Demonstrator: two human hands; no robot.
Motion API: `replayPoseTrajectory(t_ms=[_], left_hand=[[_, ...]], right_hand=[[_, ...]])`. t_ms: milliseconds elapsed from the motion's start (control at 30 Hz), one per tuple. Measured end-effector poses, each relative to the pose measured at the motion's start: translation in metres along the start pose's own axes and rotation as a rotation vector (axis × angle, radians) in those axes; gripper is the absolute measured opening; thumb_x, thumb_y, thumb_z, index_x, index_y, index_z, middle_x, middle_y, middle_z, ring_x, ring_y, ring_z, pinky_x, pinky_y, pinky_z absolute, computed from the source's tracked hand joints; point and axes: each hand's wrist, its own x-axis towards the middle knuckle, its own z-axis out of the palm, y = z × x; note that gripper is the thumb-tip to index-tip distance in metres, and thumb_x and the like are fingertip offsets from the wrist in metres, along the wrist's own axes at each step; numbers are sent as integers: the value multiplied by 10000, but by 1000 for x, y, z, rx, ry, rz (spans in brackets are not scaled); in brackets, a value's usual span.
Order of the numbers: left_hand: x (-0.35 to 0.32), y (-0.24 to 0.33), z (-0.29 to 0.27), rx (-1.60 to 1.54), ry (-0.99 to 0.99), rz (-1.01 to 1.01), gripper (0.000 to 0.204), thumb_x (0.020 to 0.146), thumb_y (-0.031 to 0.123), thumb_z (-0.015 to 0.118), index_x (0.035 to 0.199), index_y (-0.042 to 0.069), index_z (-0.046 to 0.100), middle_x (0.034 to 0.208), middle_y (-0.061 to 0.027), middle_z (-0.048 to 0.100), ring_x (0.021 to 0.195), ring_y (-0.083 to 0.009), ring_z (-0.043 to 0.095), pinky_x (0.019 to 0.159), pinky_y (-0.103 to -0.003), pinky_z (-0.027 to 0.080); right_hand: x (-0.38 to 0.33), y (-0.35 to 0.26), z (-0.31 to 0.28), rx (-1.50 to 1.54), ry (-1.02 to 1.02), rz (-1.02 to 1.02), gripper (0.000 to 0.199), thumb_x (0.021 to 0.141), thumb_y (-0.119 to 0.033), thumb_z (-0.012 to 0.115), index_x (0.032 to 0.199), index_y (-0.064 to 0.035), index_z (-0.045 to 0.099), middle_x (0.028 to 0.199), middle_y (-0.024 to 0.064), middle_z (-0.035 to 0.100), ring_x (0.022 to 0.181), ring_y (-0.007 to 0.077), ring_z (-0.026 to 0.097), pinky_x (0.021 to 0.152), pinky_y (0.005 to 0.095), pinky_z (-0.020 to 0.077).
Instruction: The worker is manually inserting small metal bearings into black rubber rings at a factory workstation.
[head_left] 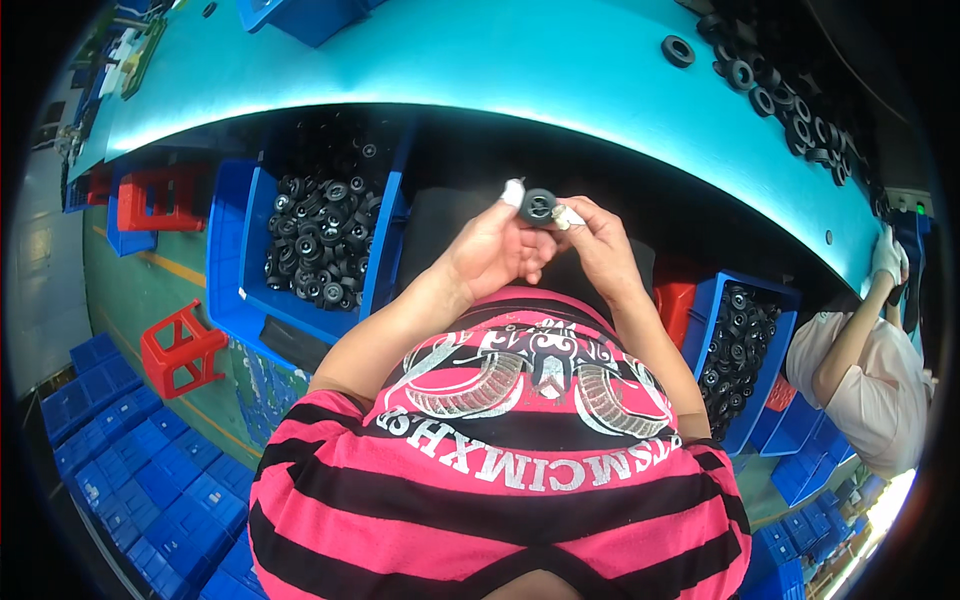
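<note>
Between my two hands, in front of my chest, is a small black wheel (538,206) with a dark tyre and a spoked hub facing me. My left hand (490,245) grips its left side, palm partly turned up and fingers curled beneath; white wrapping covers the thumb tip. From the right, my right hand (603,250) pinches the wheel's edge with white-wrapped fingertips. To the left, a blue bin (232,250) contains many similar wheels (322,240). Another blue bin (703,310), by my right elbow, also holds black wheels (738,350).
A turquoise table (480,65) curves across ahead, with loose black tyres (800,130) at its far right and a blue crate (310,20) on top. Red stools (183,348) stand left. Stacked blue boxes (150,480) fill the lower left. A gloved co-worker (860,370) is at the right.
</note>
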Motion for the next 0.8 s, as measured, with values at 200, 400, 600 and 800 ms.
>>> replayPoseTrajectory(t_ms=[200,400,600,800], left_hand=[[-79,55,-67,340,413,476,603,1023,541,477,1281,7,588,915,-76,638,747,-161,597,671,-325,514],[-188,98,-139,1537,1612,606,438,972,264,683,1335,36,592,940,-91,683,676,-115,606,618,-272,510],[-141,93,-51,1214,1161,982,449,937,118,704,1364,39,588,997,-63,656,753,-109,591,674,-264,501],[-49,57,43,907,320,810,455,941,-3,670,1383,28,568,1082,-49,636,897,-80,592,772,-224,494]], right_hand=[[-8,-71,-29,-457,283,-469,190,867,-32,715,1051,-56,756,982,69,698,841,162,665,733,279,517],[31,-141,-85,-776,511,-622,289,835,-63,745,1123,-59,718,1061,83,669,760,167,631,666,284,509],[93,-154,-115,-1060,506,-465,566,865,-183,754,1381,-44,570,1210,133,630,915,263,677,826,407,561],[86,-158,-86,-933,280,-460,620,820,-157,778,1387,-37,559,1132,143,643,975,319,658,862,431,537]])
